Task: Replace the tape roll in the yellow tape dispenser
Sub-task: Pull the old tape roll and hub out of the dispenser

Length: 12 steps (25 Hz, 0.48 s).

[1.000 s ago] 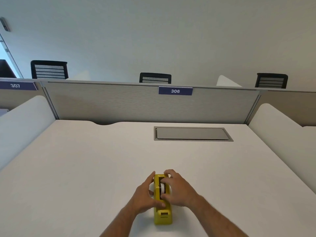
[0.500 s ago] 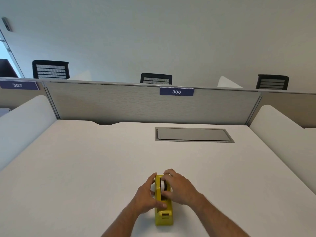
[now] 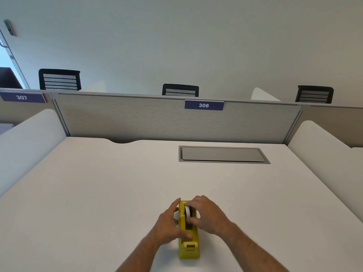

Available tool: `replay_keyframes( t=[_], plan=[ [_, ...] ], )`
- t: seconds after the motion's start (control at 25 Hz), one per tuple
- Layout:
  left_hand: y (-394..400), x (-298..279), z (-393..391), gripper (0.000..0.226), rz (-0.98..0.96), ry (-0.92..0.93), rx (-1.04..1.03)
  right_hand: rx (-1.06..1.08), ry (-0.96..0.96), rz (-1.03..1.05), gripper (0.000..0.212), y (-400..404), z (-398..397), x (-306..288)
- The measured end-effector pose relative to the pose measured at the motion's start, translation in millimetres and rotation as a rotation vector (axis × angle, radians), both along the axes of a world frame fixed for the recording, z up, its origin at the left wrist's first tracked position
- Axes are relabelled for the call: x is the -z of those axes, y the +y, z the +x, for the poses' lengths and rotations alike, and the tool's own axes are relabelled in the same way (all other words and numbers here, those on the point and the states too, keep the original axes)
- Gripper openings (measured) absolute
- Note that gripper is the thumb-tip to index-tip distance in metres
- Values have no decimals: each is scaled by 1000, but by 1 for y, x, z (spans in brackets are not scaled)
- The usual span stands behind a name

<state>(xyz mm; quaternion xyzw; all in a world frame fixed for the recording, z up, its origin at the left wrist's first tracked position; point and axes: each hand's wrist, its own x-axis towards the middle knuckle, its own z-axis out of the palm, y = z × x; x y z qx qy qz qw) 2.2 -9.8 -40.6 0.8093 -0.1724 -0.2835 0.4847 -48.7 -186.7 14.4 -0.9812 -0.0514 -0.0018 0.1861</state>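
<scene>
The yellow dispenser (image 3: 189, 246) stands on the white worktop (image 3: 98, 193), near the near edge and a little right of the middle, with its long side running from near to far. Its cutter end is at the near side and is free of the hands. The white tape roll (image 3: 187, 211) sits upright in the far part of the dispenser, between the two yellow walls, and only its upper rim shows. The left hand (image 3: 169, 224) is on the left side of the dispenser; its grip is pressed on the body, with the thumb lying over the top edge near the cutter and the fingers along the left wall. The right hand (image 3: 208, 216) comes from the right; its grip is pinching the roll, with the forefinger over the far top of the roll and the thumb at its near side. Both forearms are bare and come in from the near edge. Farther away on the worktop, a grey flap (image 3: 222, 154) is set flat into the surface, well apart from the dispenser. Behind the worktop stands a grey partition (image 3: 137, 118) with a blue label (image 3: 203, 105) reading 306. Three black chairs (image 3: 180, 90) show over the partition.
</scene>
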Motion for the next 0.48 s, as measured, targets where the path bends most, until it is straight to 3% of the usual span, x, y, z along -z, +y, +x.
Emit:
replay_keyframes(
  t=[0.28,0.36,0.48],
  plan=[
    [0,-3,-1,126,0,-30,4,53,-18,219,41,-4,-1,3],
    [-2,-12,-2,106,-31,-83,-86,80,-42,307,44,-7,-1,2],
    [-7,-29,-1,57,-227,-126,-369,100,-84,388,45,-10,0,-3]
  ],
)
